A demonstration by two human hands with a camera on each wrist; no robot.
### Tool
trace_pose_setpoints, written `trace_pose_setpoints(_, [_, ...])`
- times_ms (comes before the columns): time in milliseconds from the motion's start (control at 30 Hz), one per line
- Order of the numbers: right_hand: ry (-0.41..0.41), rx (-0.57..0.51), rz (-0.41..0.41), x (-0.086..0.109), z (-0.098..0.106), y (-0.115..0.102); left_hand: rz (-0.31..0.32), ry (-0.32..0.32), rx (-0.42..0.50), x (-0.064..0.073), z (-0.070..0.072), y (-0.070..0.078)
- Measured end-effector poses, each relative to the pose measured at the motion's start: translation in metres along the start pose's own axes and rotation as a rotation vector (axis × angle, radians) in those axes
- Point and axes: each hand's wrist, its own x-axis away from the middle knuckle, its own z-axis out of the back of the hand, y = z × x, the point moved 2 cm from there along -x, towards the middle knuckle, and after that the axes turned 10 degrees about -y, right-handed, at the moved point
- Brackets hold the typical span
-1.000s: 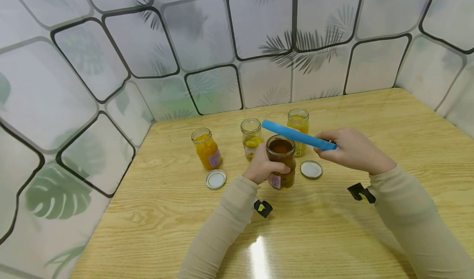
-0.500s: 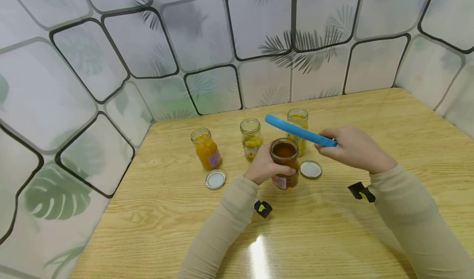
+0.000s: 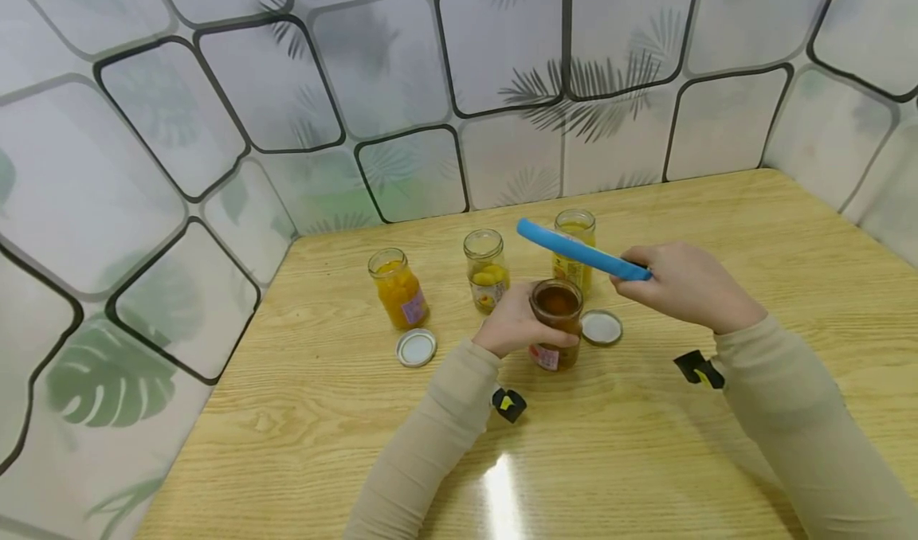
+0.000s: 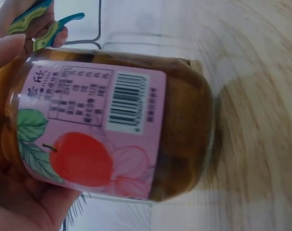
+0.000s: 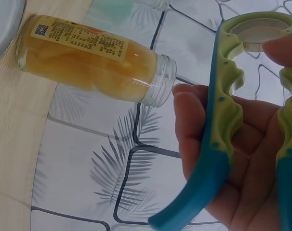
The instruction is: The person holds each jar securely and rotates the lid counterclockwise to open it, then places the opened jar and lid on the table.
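My left hand (image 3: 518, 322) grips a glass jar of brown contents (image 3: 558, 317), its mouth uncovered. A pink label (image 4: 93, 130) with a red fruit faces the left wrist camera, and the jar's base is close over the tabletop. In my right hand (image 3: 681, 285) is a blue jar opener (image 3: 581, 252) with yellow-green toothed inner grips, raised behind and to the right of the jar. The right wrist view shows a round lid (image 5: 256, 34) within the opener's closed end, beside my thumb.
Behind stand an uncovered jar of orange fruit (image 3: 400, 295), a part-filled jar of yellow fruit (image 3: 488, 275) and a fuller yellow jar (image 3: 571, 273). One loose lid (image 3: 416, 348) lies at left, another lid (image 3: 601, 328) right of the held jar. A patterned wall (image 3: 402, 62) borders the table (image 3: 301, 428).
The left hand has brought the brown jar to the right and down, nearer the tabletop. The opener's far end has risen slightly, with the right hand almost still.
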Motion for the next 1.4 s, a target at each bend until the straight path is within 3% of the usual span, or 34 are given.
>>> trace_pose_setpoints(200, [-0.007,0.0,-0.016,0.003,0.001,0.003,0.016,-0.053,-0.014,-0.003,-0.003,-0.002])
trace_pose_setpoints(400, [-0.009,0.006,-0.026,0.007,0.003,0.008,0.02,-0.062,-0.043,-0.008,-0.006,-0.003])
trace_pose_setpoints(567, [0.006,0.002,-0.061,0.012,0.012,0.016,0.017,-0.123,-0.036,-0.011,-0.013,-0.001])
trace_pose_setpoints(700, [0.04,0.014,-0.083,0.017,0.021,0.024,0.016,-0.147,-0.13,-0.015,-0.023,0.004])
trace_pose_setpoints(833, [0.091,0.02,-0.113,0.022,0.031,0.031,0.068,-0.092,-0.204,-0.022,-0.034,0.01])
trace_pose_setpoints(933, [0.116,0.008,-0.147,0.026,0.036,0.036,0.109,-0.063,-0.175,-0.031,-0.042,0.012])
trace_pose_setpoints(1133, [0.15,-0.013,-0.193,0.033,0.043,0.041,0.127,-0.022,-0.187,-0.059,-0.055,0.016])
trace_pose_setpoints(1267, [0.169,-0.017,-0.199,0.036,0.046,0.04,0.139,0.058,-0.194,-0.079,-0.06,0.017])
trace_pose_setpoints(1400, [0.182,-0.02,-0.196,0.037,0.046,0.038,0.163,0.147,-0.135,-0.093,-0.062,0.017])
